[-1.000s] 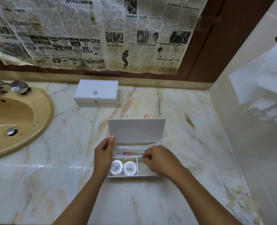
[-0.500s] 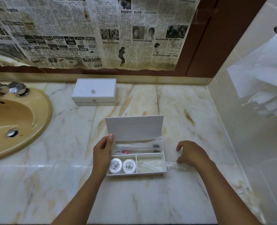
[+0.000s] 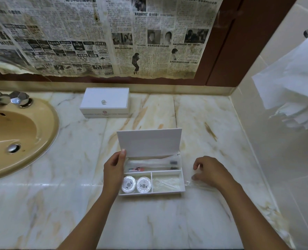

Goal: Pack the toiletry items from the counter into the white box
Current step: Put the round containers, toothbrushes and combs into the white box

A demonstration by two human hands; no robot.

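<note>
L hand (image 3: 114, 169) grips white box (image 3: 167, 193) left edge; R hand (image 3: 210, 171) pinches clear packet (image 3: 200, 184) just right of it

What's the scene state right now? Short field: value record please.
surface: marble counter
open box: white box, lid up
back slot: wrapped long items
front left slot: two round soaps
front right slot: clear packet
left hand: grips box's left end
right hand: on clear wrapper beside the box, grip unclear
also: closed white box, sink
</note>
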